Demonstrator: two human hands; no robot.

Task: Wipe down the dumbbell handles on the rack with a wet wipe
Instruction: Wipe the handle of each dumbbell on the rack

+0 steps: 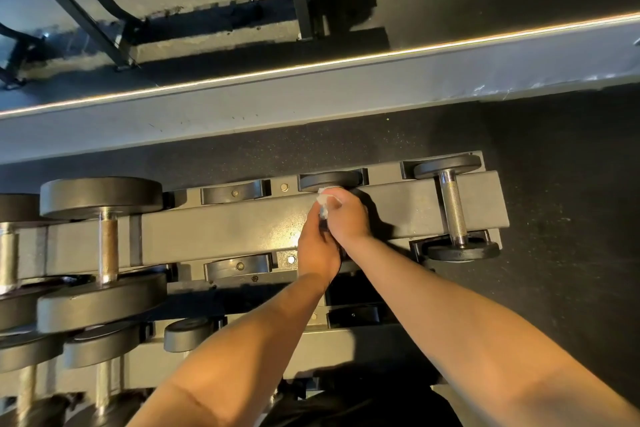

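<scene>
head cam | looks steeply down | close over dumbbell rack (225,229)

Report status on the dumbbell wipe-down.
Right hand grips wipe over dumbbell, top rack. Left hand holds same dumbbell, near end. Both hands cover handle. Nothing in the way.

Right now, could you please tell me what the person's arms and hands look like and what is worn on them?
The left hand and right hand are ungloved, and both arms are bare to the frame's edge: no sleeves, watch or bands. Rings cannot be told.
</scene>
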